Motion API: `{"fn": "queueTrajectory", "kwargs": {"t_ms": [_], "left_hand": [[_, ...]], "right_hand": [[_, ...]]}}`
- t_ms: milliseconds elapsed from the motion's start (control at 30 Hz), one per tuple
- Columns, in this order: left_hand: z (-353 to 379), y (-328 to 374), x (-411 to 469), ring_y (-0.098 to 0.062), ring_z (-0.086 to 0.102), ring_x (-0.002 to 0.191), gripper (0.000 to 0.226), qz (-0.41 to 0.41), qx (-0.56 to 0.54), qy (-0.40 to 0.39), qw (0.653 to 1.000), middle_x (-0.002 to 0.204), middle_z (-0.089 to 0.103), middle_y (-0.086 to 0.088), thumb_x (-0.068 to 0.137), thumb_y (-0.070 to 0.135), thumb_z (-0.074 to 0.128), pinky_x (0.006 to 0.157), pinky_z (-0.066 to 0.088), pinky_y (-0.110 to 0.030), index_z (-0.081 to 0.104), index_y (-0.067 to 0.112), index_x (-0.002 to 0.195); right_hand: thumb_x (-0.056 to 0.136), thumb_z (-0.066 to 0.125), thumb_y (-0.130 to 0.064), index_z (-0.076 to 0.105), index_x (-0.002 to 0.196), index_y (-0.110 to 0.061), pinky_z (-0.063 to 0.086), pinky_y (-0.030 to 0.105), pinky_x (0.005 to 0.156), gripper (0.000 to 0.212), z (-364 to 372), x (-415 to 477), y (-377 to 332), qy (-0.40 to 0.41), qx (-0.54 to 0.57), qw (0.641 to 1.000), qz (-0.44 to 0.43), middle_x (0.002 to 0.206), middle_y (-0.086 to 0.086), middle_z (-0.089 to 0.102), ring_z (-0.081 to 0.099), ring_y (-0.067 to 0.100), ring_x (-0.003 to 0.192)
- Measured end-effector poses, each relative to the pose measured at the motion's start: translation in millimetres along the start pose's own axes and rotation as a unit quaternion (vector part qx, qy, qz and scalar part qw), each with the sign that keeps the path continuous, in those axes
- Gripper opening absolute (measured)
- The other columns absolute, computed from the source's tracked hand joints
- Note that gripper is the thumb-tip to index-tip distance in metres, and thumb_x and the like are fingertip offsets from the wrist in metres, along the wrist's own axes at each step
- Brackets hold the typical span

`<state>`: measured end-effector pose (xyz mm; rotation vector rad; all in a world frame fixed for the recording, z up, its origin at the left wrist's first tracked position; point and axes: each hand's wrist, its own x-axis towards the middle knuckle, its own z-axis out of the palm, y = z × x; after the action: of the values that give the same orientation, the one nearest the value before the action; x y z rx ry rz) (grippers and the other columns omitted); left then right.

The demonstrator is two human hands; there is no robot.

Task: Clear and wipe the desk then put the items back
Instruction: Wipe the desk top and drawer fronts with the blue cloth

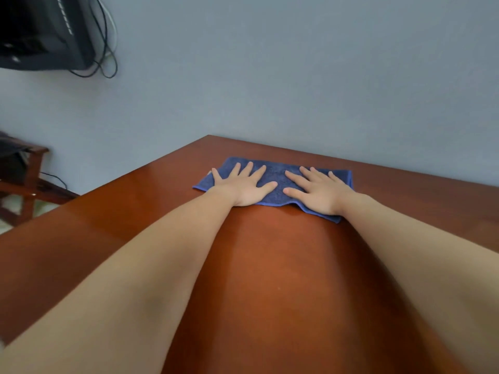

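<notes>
Head view shows the left hand (243,186) and right hand (314,191) pressing flat, fingers spread, on the blue cloth (275,175) near the surface's (270,265) far edge, mid-wipe; next likely a steady pull toward the near edge.

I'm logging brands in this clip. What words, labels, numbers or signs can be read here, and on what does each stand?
No text here can be read.
Black device on the wall: a row of pale marks down its side, too blurred to read.
Blue cloth: no print visible.
Desk: no label, number or sign visible.
</notes>
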<state>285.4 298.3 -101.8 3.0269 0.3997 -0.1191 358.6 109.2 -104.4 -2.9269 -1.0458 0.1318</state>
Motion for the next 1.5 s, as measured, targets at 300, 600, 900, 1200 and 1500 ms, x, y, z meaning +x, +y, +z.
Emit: {"fn": "queueTrajectory", "kwargs": {"t_ms": [300, 600, 900, 1200, 1500], "left_hand": [[10.5, -1.5, -107.0, -0.021, -0.013, 0.149, 0.072, -0.005, -0.005, -0.002, 1.000, 0.162, -0.012, 0.009, 0.089, 0.077, 0.010, 0.110, -0.011, -0.069, -0.006, 0.045, 0.152], [21.0, 7.3, -210.8, -0.020, -0.019, 0.148, 0.074, 0.007, -0.013, 0.000, 1.000, 0.162, -0.012, 0.007, 0.092, 0.073, 0.012, 0.113, -0.017, -0.060, -0.004, 0.037, 0.154], [28.9, 21.1, -294.8, -0.015, -0.018, 0.148, 0.079, 0.084, 0.015, 0.017, 0.996, 0.162, -0.014, 0.004, 0.095, 0.067, 0.014, 0.119, -0.014, -0.046, 0.001, 0.018, 0.156], [32.4, 52.3, -339.5, -0.015, -0.014, 0.149, 0.066, 0.108, -0.005, -0.030, 0.994, 0.162, -0.013, 0.007, 0.095, 0.069, 0.014, 0.118, -0.010, -0.054, -0.010, 0.043, 0.151], [32.7, 86.2, -322.1, -0.016, -0.021, 0.147, 0.063, 0.165, 0.017, -0.036, 0.985, 0.162, -0.014, 0.009, 0.092, 0.072, 0.014, 0.115, -0.013, -0.060, -0.008, 0.052, 0.148]], "right_hand": [[0.092, 0.014, -0.070, -0.003, 0.151, -0.045, -0.005, 0.045, 0.121, 0.066, 7.5, -94.4, -41.8, -0.012, -0.001, 1.000, -0.019, 0.163, -0.005, -0.007, -0.009, 0.015, 0.149], [0.093, 0.014, -0.070, -0.004, 0.151, -0.045, -0.006, 0.044, 0.121, 0.066, 15.4, -195.5, -77.0, -0.011, -0.001, 1.000, -0.019, 0.162, -0.006, -0.008, -0.009, 0.014, 0.149], [0.092, 0.015, -0.071, -0.004, 0.150, -0.047, -0.006, 0.043, 0.121, 0.067, 24.0, -281.3, -93.0, -0.016, 0.004, 1.000, -0.023, 0.162, -0.007, -0.007, -0.009, 0.012, 0.149], [0.092, 0.016, -0.071, -0.004, 0.150, -0.047, -0.006, 0.042, 0.121, 0.066, 29.7, -345.6, -81.5, -0.009, 0.007, 1.000, -0.013, 0.162, -0.007, -0.007, -0.009, 0.012, 0.149], [0.094, 0.017, -0.069, -0.003, 0.151, -0.047, -0.005, 0.041, 0.121, 0.064, 26.9, -367.2, -47.8, -0.009, 0.016, 1.000, 0.020, 0.162, -0.008, -0.007, -0.008, 0.011, 0.149]]}}
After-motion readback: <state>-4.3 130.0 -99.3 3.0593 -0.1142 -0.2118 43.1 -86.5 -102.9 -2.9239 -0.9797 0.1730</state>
